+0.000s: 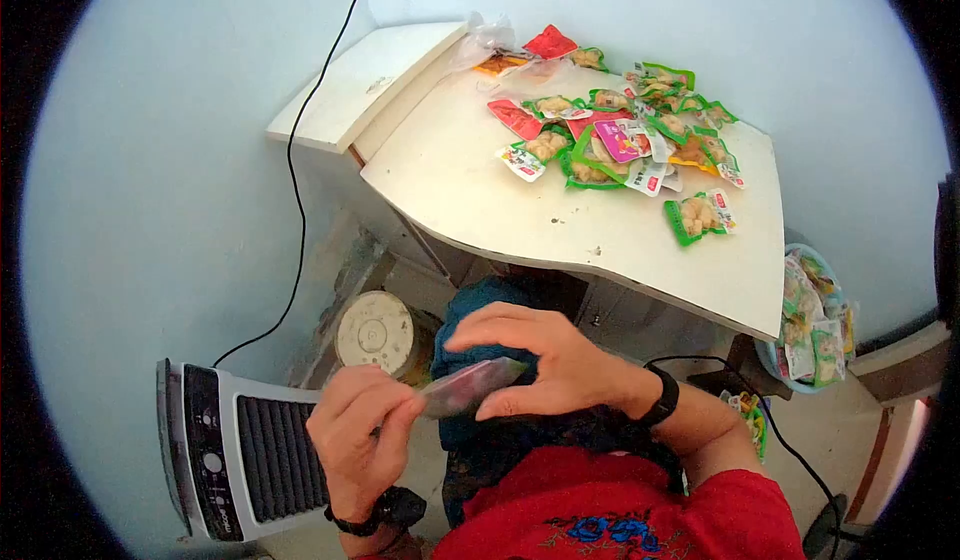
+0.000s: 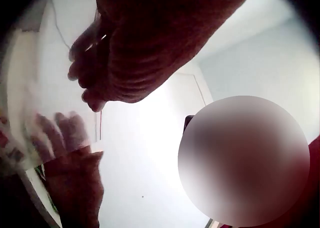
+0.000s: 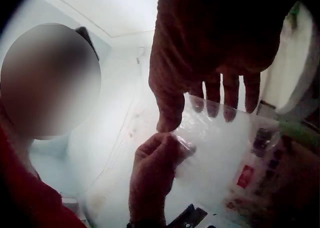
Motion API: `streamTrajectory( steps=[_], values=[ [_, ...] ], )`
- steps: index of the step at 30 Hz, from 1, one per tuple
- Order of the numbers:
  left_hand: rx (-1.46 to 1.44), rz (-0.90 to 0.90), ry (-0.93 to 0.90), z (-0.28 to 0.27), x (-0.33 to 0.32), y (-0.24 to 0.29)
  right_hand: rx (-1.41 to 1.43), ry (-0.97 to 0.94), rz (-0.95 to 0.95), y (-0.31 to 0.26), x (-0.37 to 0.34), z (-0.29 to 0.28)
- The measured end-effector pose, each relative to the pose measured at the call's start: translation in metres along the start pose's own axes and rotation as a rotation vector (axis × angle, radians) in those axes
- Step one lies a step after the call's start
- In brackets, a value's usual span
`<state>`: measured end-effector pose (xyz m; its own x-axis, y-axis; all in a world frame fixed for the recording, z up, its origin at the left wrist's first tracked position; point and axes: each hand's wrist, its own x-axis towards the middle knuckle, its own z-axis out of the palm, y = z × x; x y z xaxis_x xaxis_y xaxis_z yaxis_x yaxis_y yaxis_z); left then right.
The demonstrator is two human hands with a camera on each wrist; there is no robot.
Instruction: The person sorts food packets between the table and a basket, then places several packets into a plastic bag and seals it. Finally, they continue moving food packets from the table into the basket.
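Between the two hands, above the lap, is a flat clear plastic packet [image 1: 470,388] with printed marks. My left hand [image 1: 365,430] pinches one end of it between thumb and fingers. At the other end is my right hand [image 1: 560,370], its thumb and fingers spread apart around the packet. In the right wrist view, the straight fingers of the right hand [image 3: 215,48] show partly through the transparent film [image 3: 215,143], and its thumb is close to the left fingertips. The left wrist view shows the left hand [image 2: 145,48] dark against the light.
A white table [image 1: 480,190] ahead bears a pile of food packets [image 1: 640,130] with green, red and purple edges. More packets fill a blue basket [image 1: 830,300] at right. An air cooler [image 1: 250,450] and a lidded bucket [image 1: 375,330] stand at left. A black cable [image 1: 295,175] hangs along the wall.
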<state>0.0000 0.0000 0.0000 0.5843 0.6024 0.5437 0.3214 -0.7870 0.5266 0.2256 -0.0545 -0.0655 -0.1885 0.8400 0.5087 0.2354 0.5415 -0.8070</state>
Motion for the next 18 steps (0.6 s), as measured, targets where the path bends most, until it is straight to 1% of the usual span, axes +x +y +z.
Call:
streamTrajectory(
  steps=[2,5,6,9,12,13,14,15,17,18],
  values=[
    [-0.002,-0.064,-0.015,0.003,-0.002,0.002,-0.027,0.081,0.024,0.012,-0.006,0.011],
    [-0.002,-0.058,-0.012,0.005,0.001,0.000,0.027,-0.145,0.191,0.053,-0.030,0.026],
    [-0.004,-0.074,-0.024,0.005,0.002,0.002,0.023,-0.159,0.210,0.054,-0.036,0.028],
    [0.003,-0.103,-0.044,0.004,0.009,-0.002,0.128,-0.123,0.212,0.056,-0.041,0.032],
    [-0.046,-0.158,-0.064,0.011,0.013,-0.017,0.169,-0.057,0.209,0.059,-0.046,0.038],
    [-0.062,-0.176,-0.084,0.014,0.016,-0.026,0.154,-0.070,0.161,0.063,-0.048,0.040],
    [-0.083,-0.186,-0.114,0.018,0.019,-0.038,0.132,-0.072,0.119,0.070,-0.048,0.044],
    [-0.143,-0.246,-0.165,0.021,0.020,-0.055,0.103,-0.068,0.082,0.074,-0.050,0.045],
    [-0.246,-0.370,-0.288,0.031,0.017,-0.092,0.064,-0.070,0.112,0.077,-0.052,0.050],
    [-0.353,-0.422,-0.363,0.040,0.018,-0.100,0.058,-0.082,0.120,0.079,-0.053,0.052]
  ],
)
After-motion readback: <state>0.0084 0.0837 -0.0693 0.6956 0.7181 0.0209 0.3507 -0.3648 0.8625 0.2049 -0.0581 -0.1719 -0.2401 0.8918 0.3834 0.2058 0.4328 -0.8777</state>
